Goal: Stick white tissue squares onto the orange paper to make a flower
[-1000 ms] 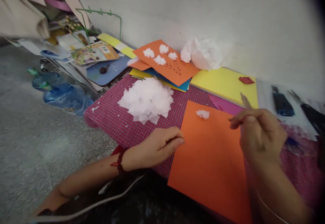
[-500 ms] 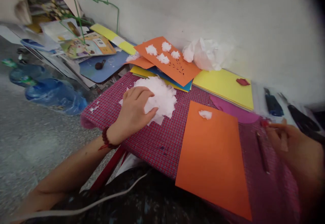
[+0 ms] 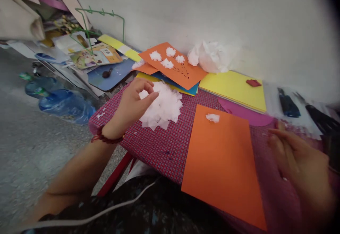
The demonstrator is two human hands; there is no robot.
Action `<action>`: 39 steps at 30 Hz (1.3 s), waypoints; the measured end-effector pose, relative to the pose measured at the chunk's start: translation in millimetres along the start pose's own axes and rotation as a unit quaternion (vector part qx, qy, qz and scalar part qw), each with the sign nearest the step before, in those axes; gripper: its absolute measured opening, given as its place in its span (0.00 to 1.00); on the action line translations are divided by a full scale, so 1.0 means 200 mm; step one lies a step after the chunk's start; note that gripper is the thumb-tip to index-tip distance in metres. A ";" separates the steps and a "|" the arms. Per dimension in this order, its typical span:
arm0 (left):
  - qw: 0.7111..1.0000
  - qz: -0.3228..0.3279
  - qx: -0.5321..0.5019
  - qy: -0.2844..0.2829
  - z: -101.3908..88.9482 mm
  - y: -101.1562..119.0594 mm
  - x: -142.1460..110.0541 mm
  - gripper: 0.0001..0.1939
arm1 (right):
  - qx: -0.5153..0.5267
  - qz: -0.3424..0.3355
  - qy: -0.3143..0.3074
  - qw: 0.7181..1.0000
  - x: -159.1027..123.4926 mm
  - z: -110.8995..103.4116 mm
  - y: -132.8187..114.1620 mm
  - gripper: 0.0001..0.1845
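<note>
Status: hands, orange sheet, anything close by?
Left hand at white paper pile. Right hand holding blurred slim stick. Orange sheet flat, white tuft near top edge. Purple paper at its upper right corner.

Two blue water btls (image 3: 66, 104) lie on the floor (image 3: 23, 163). A green wire rack (image 3: 107, 13) is nr a pic bk (image 3: 92, 57).

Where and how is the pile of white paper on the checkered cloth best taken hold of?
Pinching the jagged right edge of the pile of white paper, coming from the near right, looks best. Its pointed corners fan outward over the checkered cloth, giving a pinch something thin to catch, whereas the left hand covers its left part in this view.
</note>
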State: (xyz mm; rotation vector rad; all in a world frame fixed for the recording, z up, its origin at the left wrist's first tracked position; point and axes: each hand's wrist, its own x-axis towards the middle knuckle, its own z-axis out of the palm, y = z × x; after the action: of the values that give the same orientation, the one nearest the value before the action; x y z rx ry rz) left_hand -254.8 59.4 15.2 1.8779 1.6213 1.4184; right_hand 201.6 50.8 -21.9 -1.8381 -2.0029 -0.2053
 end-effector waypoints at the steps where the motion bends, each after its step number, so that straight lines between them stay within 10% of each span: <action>1: 0.998 -0.023 -0.057 -0.008 -0.02 0.05 0.00 0.09 | 0.022 0.001 -0.014 1.000 0.01 0.00 -0.03 0.14; 8: 0.922 -0.155 -0.303 -0.185 0.15 0.28 -0.06 0.09 | 0.260 0.035 -0.067 0.963 -0.03 0.03 -0.25 0.08; 14: 0.837 -0.198 -0.365 -0.357 0.44 0.42 -0.10 0.11 | 0.559 -0.048 -0.187 0.807 -0.02 -0.04 -0.52 0.15; 19: 0.813 -0.213 -0.374 -0.392 0.54 0.47 -0.13 0.12 | 0.597 -0.044 -0.251 0.760 -0.02 -0.03 -0.57 0.13; 28: 0.886 -0.171 -0.243 -0.357 0.56 0.36 -0.08 0.09 | 0.556 -0.008 -0.209 0.804 0.00 0.03 -0.52 0.09; 31: 0.983 -0.072 -0.088 -0.147 0.59 0.25 0.06 0.06 | 0.581 0.057 -0.127 0.802 0.04 0.05 -0.43 0.08; 34: 0.998 0.048 0.019 0.021 0.67 0.14 0.16 0.10 | 0.599 0.096 -0.091 0.789 0.11 0.08 -0.34 0.12; 39: 0.995 0.071 -0.020 -0.064 0.87 0.09 0.17 0.14 | 0.565 0.051 -0.111 0.816 0.19 0.16 -0.33 0.27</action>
State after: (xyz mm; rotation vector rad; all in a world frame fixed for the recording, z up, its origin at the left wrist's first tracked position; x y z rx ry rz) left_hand -108.5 146.4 -38.0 2.0508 1.4154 1.3429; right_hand 128.1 90.0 -25.4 -1.1466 -1.5170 1.0547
